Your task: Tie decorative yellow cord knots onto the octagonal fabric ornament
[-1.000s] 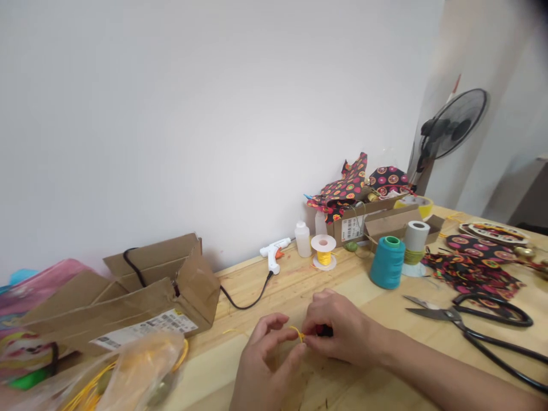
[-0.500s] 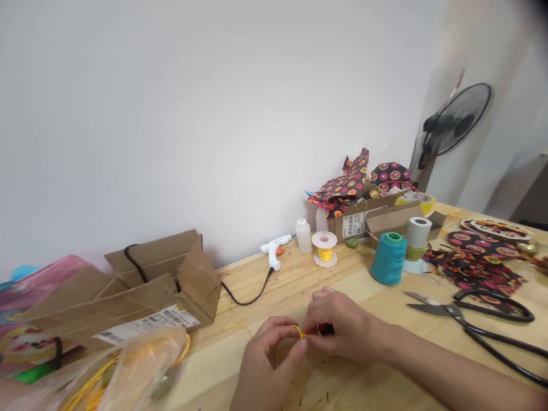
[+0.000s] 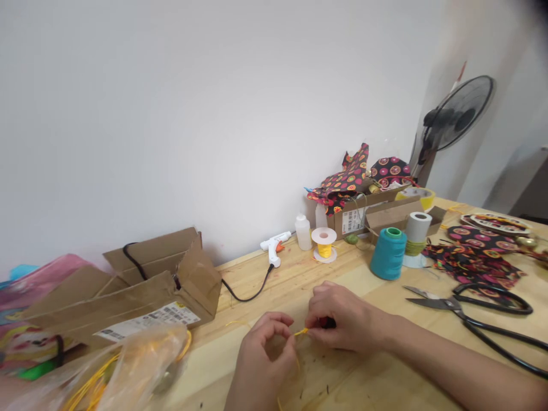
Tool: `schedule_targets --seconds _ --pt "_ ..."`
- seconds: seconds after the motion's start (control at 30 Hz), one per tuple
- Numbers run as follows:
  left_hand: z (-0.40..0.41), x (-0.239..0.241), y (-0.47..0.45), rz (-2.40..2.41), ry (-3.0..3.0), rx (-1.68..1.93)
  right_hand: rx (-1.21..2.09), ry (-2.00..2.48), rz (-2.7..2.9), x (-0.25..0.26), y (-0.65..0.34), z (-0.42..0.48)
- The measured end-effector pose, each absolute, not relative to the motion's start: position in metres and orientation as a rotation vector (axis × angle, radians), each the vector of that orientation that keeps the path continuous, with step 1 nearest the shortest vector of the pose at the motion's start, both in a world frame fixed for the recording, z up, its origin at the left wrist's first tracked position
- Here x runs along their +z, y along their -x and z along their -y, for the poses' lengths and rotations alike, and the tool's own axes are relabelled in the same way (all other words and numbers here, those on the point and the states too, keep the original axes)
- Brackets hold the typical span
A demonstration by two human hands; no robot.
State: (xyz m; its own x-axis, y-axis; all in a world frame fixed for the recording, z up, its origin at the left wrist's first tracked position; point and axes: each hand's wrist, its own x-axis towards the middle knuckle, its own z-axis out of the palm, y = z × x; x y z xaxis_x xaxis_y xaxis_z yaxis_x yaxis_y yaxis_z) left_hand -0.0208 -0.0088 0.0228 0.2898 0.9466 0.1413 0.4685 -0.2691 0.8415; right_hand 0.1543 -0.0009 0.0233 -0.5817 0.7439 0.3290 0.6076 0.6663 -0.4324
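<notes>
Between my hands a short stretch of yellow cord [image 3: 301, 331] runs taut, with a small knot-like lump close to my right fingertips. My left hand [image 3: 268, 354] pinches the cord between thumb and forefinger, and a loose end hangs below it. My right hand [image 3: 338, 319] closes on the other end at the knot. Something dark and reddish shows partly inside the right palm; its kind is hidden. Both hands are just above the wooden table [image 3: 346, 379].
Black-handled scissors [image 3: 454, 305] lie open at the right, near patterned fabric strips [image 3: 475, 262]. Behind stand a teal thread cone [image 3: 388, 254], a yellow cord spool [image 3: 324, 250], a bottle [image 3: 303, 234] and a glue gun [image 3: 274, 248]. A cardboard box [image 3: 149, 297] and plastic bag [image 3: 145, 365] are left.
My left hand has drawn slightly left and away from the right, so more cord shows between them. The small loop of cord now looks pulled straight.
</notes>
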Motion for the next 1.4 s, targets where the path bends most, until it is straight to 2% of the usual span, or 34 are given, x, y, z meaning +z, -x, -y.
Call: schedule_targets --seconds 0.23,0.73,0.83,1.1,1.4 --pt "0.01 0.023 0.021 -1.139 -1.884 0.785 0.403 1.034 2.397 0.023 -0.155 0.003" --pt "0.01 0.019 0.021 -1.153 -1.841 0.836 0.45 1.056 2.365 0.024 -0.154 0.003" --pt "0.01 0.019 0.02 -1.18 -1.83 0.832 0.595 1.063 2.328 0.022 -0.155 0.003" --pt "0.013 0.023 0.018 -1.196 -1.703 0.789 1.275 1.06 1.919 0.014 -0.154 -0.002" --pt "0.018 0.017 0.007 -1.181 -1.321 0.775 1.434 1.043 1.43 0.015 -0.144 -0.003"
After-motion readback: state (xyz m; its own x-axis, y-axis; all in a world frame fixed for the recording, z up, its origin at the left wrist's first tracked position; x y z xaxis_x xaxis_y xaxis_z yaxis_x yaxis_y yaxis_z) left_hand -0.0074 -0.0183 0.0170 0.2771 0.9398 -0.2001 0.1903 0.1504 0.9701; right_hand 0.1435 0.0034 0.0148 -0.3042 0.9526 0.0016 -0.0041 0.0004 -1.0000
